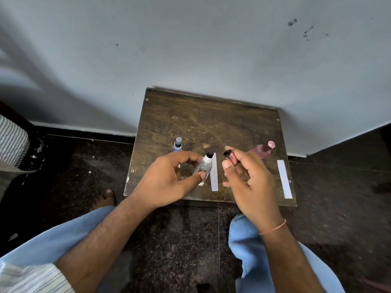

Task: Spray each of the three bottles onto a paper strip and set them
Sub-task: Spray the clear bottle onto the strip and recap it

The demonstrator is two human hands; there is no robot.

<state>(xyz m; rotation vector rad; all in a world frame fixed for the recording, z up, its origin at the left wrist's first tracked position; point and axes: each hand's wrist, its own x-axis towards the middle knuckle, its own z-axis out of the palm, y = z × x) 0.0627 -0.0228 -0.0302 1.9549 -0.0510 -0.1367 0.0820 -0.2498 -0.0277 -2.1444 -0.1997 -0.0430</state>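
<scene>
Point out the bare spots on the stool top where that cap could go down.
Free: the far half of the wooden stool top, behind the blue bottle and pink bottle; also the gap between the middle paper strip and right paper strip. Crowded: the near-left, around the clear bottle.

The person wore light blue trousers [249,240], both knees showing below the hands. A thin pinkish-orange thread band [273,229] circled the wrist just behind the right hand [251,182]. Far behind the left hand [167,182], a pale striped sleeve [31,278] was pushed up the arm. One foot [108,197] was bare.
</scene>
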